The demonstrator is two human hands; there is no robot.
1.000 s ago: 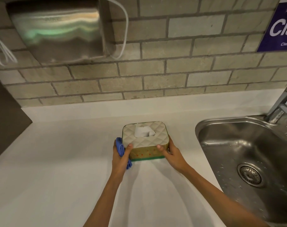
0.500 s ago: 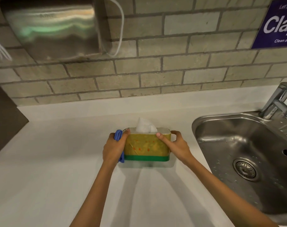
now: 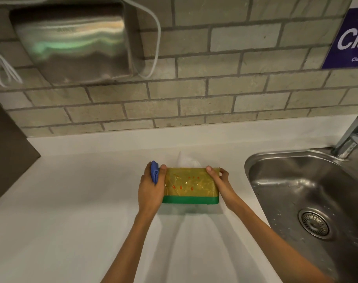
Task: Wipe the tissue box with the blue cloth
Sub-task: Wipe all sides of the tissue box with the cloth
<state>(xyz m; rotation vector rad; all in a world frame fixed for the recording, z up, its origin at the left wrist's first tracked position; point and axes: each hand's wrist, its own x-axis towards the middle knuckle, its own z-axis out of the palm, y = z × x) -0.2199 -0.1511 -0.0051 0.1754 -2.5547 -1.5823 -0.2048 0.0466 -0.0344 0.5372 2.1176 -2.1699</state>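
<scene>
The tissue box (image 3: 190,184) stands on the white counter (image 3: 72,201), its yellow side with red dots and a green bottom band facing me. A white tissue (image 3: 187,160) sticks up behind its top edge. My left hand (image 3: 150,189) grips the box's left end, with the folded blue cloth (image 3: 154,172) pressed between palm and box. My right hand (image 3: 221,183) holds the right end, thumb on the top front corner. The box's top is hidden from this angle.
A steel sink (image 3: 308,203) with a drain (image 3: 314,223) lies right of the box, and a tap (image 3: 353,137) stands at its far corner. On the brick wall hang a steel dispenser (image 3: 74,41) with white cords and a purple sign (image 3: 349,37). A dark panel (image 3: 8,148) stands at the left.
The box was tipped from top-facing to side-facing between both hands. The view has moved in closer. Both hands kept their grip at the box's ends.
</scene>
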